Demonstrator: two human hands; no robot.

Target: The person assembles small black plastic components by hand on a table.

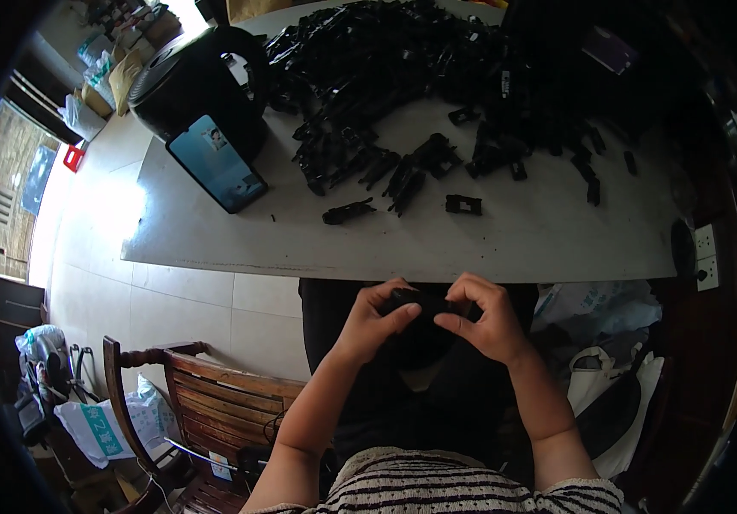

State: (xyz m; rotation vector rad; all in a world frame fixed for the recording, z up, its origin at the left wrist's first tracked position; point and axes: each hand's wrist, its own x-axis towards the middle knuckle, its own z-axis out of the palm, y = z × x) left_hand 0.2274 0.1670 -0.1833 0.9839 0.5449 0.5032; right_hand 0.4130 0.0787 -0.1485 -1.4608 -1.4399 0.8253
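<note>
Just off the near edge of the white table (343, 250), above my lap, my left hand (378, 315) pinches a small black plastic part (406, 297) between thumb and fingers. Opposite it, my right hand (481, 315) is closed at the part's other end, thumb and forefinger drawn together. The part's exact shape is lost against my dark trousers. On the table in front lie several similar black plastic pieces, among them a small one with a rectangular opening (464, 205) and a long narrow one (348, 212). Behind them spreads a big heap of black plastic parts (385, 64).
A black kettle (193, 81) stands at the table's left, with a smartphone (217, 163) leaning on it. A wooden chair (223, 381) is at my left. White bags (612, 377) sit low on the right, below a wall socket (707, 257).
</note>
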